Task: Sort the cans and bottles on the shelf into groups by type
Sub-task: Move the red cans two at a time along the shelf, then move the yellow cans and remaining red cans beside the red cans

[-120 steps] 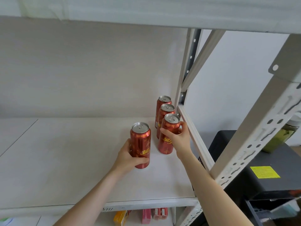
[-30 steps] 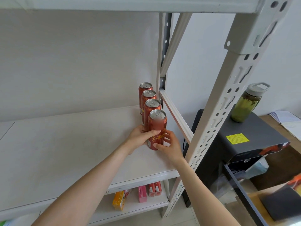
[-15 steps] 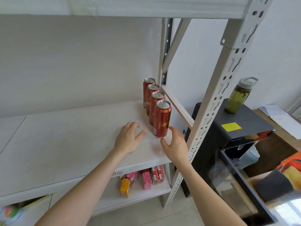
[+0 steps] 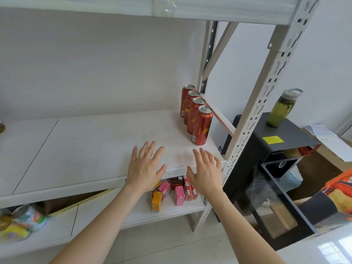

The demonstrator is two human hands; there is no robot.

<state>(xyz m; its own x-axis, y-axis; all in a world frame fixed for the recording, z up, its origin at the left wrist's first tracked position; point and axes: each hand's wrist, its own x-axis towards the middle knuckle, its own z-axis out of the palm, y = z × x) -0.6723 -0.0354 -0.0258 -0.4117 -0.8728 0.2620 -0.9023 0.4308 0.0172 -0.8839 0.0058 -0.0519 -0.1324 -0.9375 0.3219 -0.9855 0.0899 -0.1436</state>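
Observation:
Several tall red cans [image 4: 201,126] stand upright in a single row along the right end of the white shelf board [image 4: 91,149], running from front to back beside the shelf's metal frame. My left hand [image 4: 145,168] hovers over the shelf's front edge with fingers spread, holding nothing. My right hand [image 4: 206,171] is next to it, also empty and spread, just in front of the nearest can and apart from it.
A white perforated upright [image 4: 253,119] stands right of the cans. A green drink bottle [image 4: 282,109] sits on a black cabinet [image 4: 266,149] beyond it. Small coloured cartons [image 4: 171,193] and a blurred can [image 4: 28,220] lie on the lower shelf.
Both hands have let go of the front can and drawn back toward the shelf's front edge, fingers spreading. The can now stands alone at the front of the row.

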